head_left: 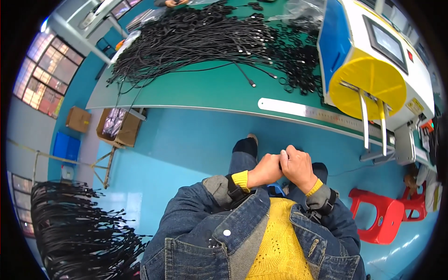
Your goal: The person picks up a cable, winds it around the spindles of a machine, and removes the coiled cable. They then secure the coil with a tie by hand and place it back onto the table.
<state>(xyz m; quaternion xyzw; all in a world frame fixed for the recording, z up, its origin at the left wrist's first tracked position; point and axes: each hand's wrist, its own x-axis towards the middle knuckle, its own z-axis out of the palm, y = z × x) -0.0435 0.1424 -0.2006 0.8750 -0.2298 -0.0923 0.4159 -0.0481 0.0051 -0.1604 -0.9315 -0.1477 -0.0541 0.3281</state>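
Sitting back from the green desk [205, 91], the person is holding both hands together over the lap, the left hand [266, 171] and the right hand [297, 167] pressed knuckle to knuckle and curled tight; whatever they are pinching between them is hidden, so I cannot tell what it is, though a thin dark sliver seems to be showing where the fingers are meeting. A big tangle of black cables [200, 39] is lying across the far side of the desk, with loose black rings [301, 70] trailing toward the right edge beside the yellow-and-blue machine [373, 70], and a steel ruler [317, 112] is running along the near edge. Judging by this, the person is working some small piece by hand, away from the pile; the next move looks to be calling for fingertip care more than reach.
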